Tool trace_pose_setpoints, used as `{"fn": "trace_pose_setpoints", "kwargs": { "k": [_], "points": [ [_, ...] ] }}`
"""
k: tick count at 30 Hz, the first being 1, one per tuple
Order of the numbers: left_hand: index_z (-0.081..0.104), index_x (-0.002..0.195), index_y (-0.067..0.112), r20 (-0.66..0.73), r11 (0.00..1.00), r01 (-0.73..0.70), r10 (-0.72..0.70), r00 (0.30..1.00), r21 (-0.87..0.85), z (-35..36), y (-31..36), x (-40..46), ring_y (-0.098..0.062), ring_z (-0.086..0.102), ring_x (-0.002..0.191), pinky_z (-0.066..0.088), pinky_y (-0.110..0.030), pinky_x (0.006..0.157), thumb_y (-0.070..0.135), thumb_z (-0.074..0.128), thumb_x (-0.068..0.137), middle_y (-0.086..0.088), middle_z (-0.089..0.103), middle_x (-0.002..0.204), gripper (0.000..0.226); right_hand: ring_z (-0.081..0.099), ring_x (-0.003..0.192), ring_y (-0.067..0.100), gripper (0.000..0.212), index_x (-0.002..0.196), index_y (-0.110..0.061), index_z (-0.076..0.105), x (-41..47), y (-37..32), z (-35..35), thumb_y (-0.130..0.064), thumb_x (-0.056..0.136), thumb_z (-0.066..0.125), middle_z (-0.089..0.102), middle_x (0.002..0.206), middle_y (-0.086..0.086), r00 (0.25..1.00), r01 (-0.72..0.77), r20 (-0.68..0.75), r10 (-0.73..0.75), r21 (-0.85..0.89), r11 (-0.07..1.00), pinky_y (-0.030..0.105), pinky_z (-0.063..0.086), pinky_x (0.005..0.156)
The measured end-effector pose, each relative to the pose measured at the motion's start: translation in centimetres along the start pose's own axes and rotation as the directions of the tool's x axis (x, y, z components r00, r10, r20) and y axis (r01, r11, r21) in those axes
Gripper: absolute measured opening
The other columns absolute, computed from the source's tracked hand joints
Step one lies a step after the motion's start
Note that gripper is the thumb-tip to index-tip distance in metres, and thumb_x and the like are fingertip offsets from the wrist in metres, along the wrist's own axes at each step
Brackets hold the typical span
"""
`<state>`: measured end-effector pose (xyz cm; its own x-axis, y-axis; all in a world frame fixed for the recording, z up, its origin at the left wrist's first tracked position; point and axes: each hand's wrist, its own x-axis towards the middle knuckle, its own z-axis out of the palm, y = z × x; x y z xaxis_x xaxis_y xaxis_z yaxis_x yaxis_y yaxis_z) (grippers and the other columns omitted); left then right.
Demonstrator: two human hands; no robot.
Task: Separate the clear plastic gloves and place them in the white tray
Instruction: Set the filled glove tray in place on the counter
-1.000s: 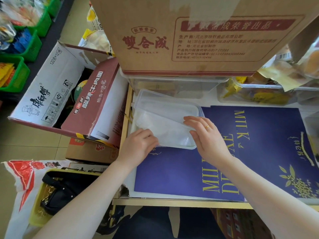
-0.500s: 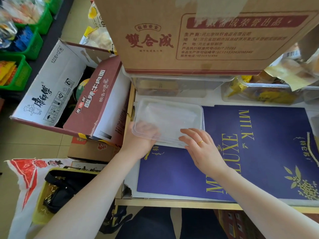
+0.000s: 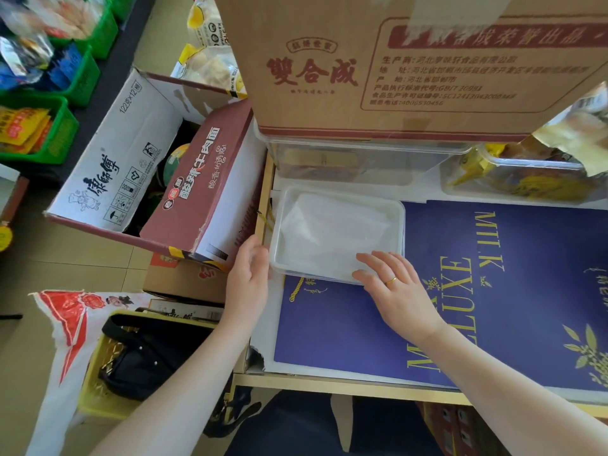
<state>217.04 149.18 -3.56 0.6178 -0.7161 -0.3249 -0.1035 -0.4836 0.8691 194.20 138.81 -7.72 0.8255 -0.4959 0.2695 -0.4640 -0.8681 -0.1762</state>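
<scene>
The white tray (image 3: 337, 236) sits just left of centre in the frame, on the near-left part of a table, its right edge overlapping a dark blue printed sheet (image 3: 493, 291). Inside it lies a flat stack of clear plastic gloves (image 3: 329, 232), cloudy and hard to tell apart layer from layer; they seem to be resting in the tray, though how many are there cannot be told.

The left hand (image 3: 248, 274) is set against the tray's lower left corner with fingers fairly straight, touching the rim rather than wrapped round it, probably to stop the light tray sliding off the table edge. The right hand (image 3: 393, 284) lies at the lower right corner with fingers spread flat, fingertips over the rim and onto the gloves, likely pressing them down or feeling for a loose layer. Neither hand holds anything.

A large cardboard box (image 3: 411, 67) fills the top of the frame, resting on a clear container (image 3: 358, 162) just behind the tray
</scene>
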Motion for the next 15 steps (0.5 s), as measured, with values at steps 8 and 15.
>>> {"fn": "trace_pose_setpoints", "kwargs": {
  "k": [8, 15],
  "points": [
    [0.048, 0.134, 0.017, 0.086, 0.983, 0.067, -0.053, 0.995, -0.169, 1.4, 2.4, 3.5, -0.009, 0.055, 0.117, 0.043, -0.036, 0.104, 0.016, 0.053, 0.093, 0.004, 0.058, 0.129, 0.041, 0.041, 0.117, 0.032, 0.059, 0.111, -0.012, 0.045, 0.4, -0.3, -0.7, 0.015, 0.065, 0.07, 0.041, 0.131, 0.006, 0.999, -0.052, -0.001, 0.052, 0.045, 0.998, 0.048, 0.032, 0.103],
    [0.061, 0.118, 0.018, 0.229, 0.908, 0.174, -0.089, 0.969, -0.382, 0.9, 3.9, 4.1, -0.015, 0.063, 0.105, 0.05, -0.028, 0.089, 0.005, 0.05, 0.092, -0.001, 0.067, 0.114, 0.032, 0.042, 0.116, 0.032, 0.058, 0.109, -0.011, 0.043, 0.7, -0.5, -0.8, 0.018, 0.066, 0.07, 0.041, 0.13, 0.006, 0.994, -0.094, -0.034, 0.1, 0.131, 0.987, 0.052, 0.036, 0.099]
  ]
}}
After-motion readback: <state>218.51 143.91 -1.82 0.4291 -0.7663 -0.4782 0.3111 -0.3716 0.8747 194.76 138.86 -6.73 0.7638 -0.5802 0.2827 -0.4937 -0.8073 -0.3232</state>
